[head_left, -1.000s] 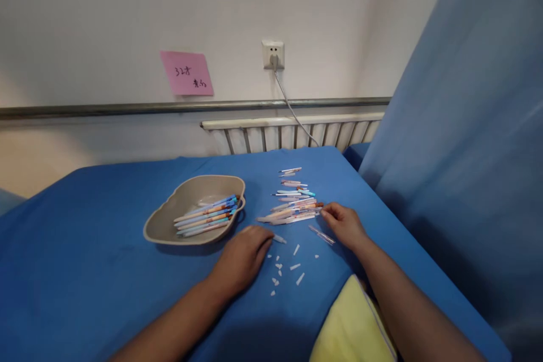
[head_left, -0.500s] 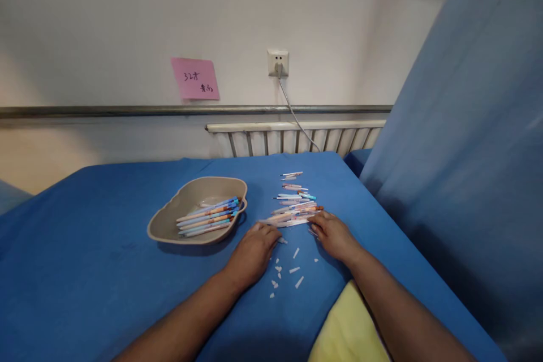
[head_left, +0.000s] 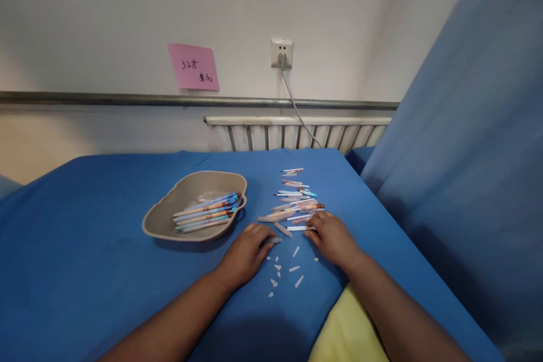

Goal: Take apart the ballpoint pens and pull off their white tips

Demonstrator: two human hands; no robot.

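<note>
My left hand (head_left: 248, 254) rests on the blue cloth with its fingers closed around a small translucent pen part (head_left: 275, 240). My right hand (head_left: 335, 240) is at the near right end of the pen-part pile, its thumb and fingers pinching the end of a thin white pen refill (head_left: 299, 228). Between the hands lies a loose pale pen barrel (head_left: 283, 229). Behind them spreads a row of pen parts (head_left: 292, 206), white refills, pinkish barrels and brown and blue pieces. Small white pen tips (head_left: 278, 267) and narrow white pieces (head_left: 299, 281) are scattered nearer me.
A beige basin (head_left: 159, 222) on the left holds several assembled pens (head_left: 206, 216). The blue cloth (head_left: 106, 283) covers the table. A blue curtain (head_left: 466, 153) hangs at the right, and yellow fabric (head_left: 350, 328) lies at the near edge. Behind are a white rail (head_left: 254, 120) and a plugged-in cord (head_left: 292, 96).
My left hand has drawn slightly back and left from the pile with the translucent part. My right hand has shifted a little nearer, and the white refill now lies apart from the pile.
</note>
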